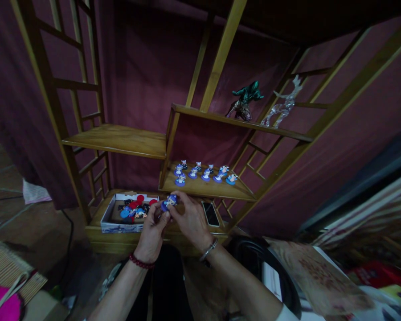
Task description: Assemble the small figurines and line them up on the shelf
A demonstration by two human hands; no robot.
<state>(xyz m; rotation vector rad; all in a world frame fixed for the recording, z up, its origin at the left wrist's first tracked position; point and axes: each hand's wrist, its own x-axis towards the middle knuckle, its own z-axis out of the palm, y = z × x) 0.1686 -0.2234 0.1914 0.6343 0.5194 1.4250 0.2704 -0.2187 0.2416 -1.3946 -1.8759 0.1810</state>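
Both my hands hold one small purple-and-white figurine (170,202) in front of the lower shelf. My left hand (153,232), with a red bead bracelet at the wrist, grips it by the base. The fingers of my right hand (191,218), which has a silver bangle, pinch its other side. Just left of my hands, an open box (108,218) contains several small red, black and blue figurines (138,207). Above my hands, several similar figurines (194,173) stand in rows on a wooden shelf (207,189).
A dark phone (210,214) lies right of my right hand on the lowest board. On the upper right shelf stand a dark green figure (245,100) and a clear deer statue (284,104). A wooden side shelf (120,139) juts out at left. A black round-rimmed object (263,249) stands at lower right.
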